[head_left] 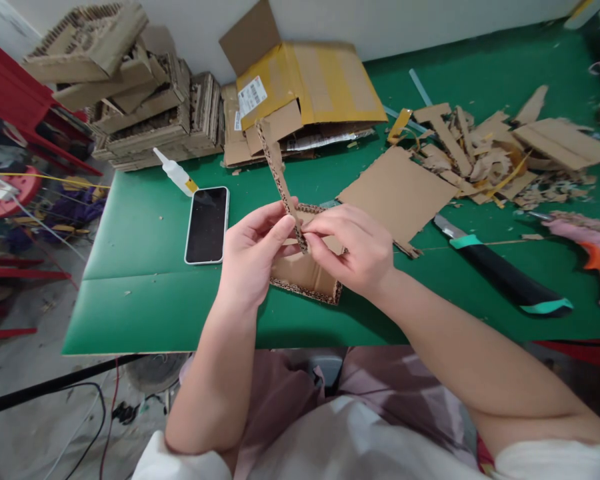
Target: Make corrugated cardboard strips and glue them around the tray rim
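My left hand [260, 243] grips a narrow strip of corrugated cardboard [276, 170], its wavy edge facing up and its far end pointing away from me. At the strip's near end, my right hand [353, 247] pinches with thumb and forefinger. Below both hands a shallow cardboard tray [307, 280] with low corrugated walls lies on the green table [145, 293]; the hands cover part of it. A flat cardboard sheet [397, 193] rests just beyond my right hand.
Left of the hands are a phone [207, 225] and a white glue bottle [176, 175]. Stacked cardboard pieces [145, 127] and a taped box [330, 80] stand at the back. Cardboard scraps [485, 153], a black-handled knife [510, 273] and a pink glue gun [587, 243] lie right.
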A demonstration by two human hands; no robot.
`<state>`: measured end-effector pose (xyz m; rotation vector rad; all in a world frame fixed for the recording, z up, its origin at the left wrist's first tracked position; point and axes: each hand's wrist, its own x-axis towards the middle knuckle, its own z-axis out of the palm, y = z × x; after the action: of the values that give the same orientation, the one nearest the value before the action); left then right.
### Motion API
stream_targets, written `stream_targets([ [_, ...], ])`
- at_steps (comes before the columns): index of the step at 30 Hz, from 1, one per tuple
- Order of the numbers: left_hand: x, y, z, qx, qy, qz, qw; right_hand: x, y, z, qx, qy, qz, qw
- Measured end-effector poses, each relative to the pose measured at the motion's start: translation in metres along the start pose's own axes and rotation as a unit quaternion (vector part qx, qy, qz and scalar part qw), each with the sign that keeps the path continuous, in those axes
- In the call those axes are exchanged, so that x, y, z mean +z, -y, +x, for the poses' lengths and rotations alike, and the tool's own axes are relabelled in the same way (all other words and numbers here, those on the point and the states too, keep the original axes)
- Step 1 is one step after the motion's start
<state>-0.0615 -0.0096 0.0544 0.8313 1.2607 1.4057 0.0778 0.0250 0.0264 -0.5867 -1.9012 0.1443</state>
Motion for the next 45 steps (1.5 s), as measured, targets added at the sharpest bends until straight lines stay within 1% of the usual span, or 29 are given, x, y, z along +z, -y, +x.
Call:
stream_targets([
  [2,0.0005,0.001,0.0002,0.01,-0.016,0.006,1.0,-0.0001,0.0,0.0004,-0.013,-0.001,-0.001,1.0],
  [6,0.0002,0.0044,0.0017,0.041,-0.028,0.028,0.998,0.0001,-0.0007,0.0008,-0.033,-0.003,-0.019,0.999],
  [9,-0.0007,0.0068,0.0025,0.063,-0.035,0.047,0.996,0.0007,-0.0017,0.0,-0.034,-0.003,-0.033,0.999],
  [14,-0.0014,0.0085,0.0023,0.089,-0.03,0.056,0.994,0.0015,-0.0025,-0.0015,-0.025,0.001,-0.045,0.999],
  [21,0.0004,0.009,0.0021,0.095,-0.023,0.048,0.994,0.0029,-0.0023,-0.0023,-0.007,-0.008,-0.041,0.999],
  [27,0.0007,0.0075,0.0016,0.07,-0.006,0.034,0.997,0.004,-0.002,-0.0016,0.015,-0.015,-0.008,1.0],
  [31,0.0005,0.0063,0.001,0.066,0.002,0.037,0.997,0.0031,-0.0015,-0.0011,0.029,-0.009,0.016,0.999],
  [36,0.0003,0.0062,0.0007,0.09,-0.015,0.037,0.995,0.0016,-0.0013,-0.0012,0.013,-0.006,0.011,1.0],
  [40,-0.0002,0.0076,0.0002,0.121,-0.027,0.069,0.99,0.0015,-0.0016,-0.0011,0.012,-0.002,0.004,1.0],
  [45,0.0001,0.0082,-0.0004,0.142,-0.023,0.078,0.987,0.0012,-0.0024,-0.0012,0.01,0.011,-0.014,1.0],
])
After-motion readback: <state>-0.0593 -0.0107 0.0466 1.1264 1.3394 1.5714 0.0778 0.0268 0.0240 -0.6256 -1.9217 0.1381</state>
